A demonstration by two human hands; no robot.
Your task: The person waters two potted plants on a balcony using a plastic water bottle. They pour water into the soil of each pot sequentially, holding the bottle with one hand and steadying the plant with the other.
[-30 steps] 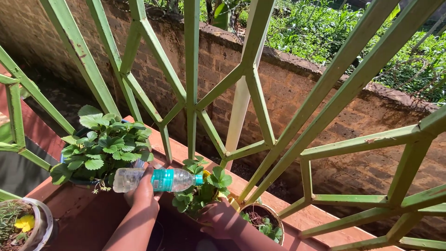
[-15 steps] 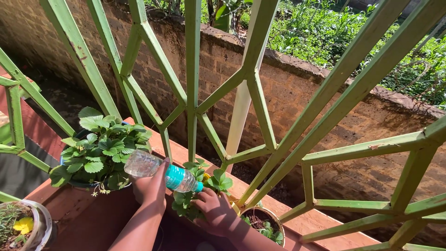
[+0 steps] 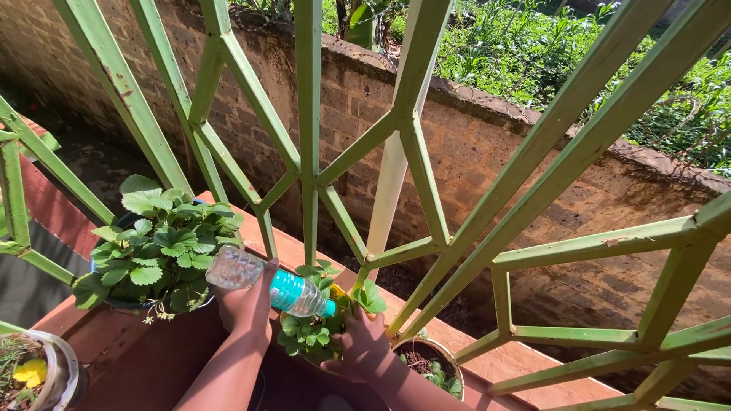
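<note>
- Where the reddish ledge (image 3: 137, 358) starts at nine o'clock, one clear tub (image 3: 57, 373) holds a yellow flower.
- One big pot plant (image 3: 156, 251) has serrated, crinkled leaves.
- The left hand (image 3: 247, 304) has its grip clenched around one ribbed clear plastic bottle (image 3: 266, 280), teal-labelled, tilted cap-down toward three o'clock.
- The right hand (image 3: 362, 346) grips the small plant's pot (image 3: 316, 331).
- One round soil-filled pot (image 3: 430, 365) sits at five o'clock, behind angular green metal bars (image 3: 308, 152).
</note>
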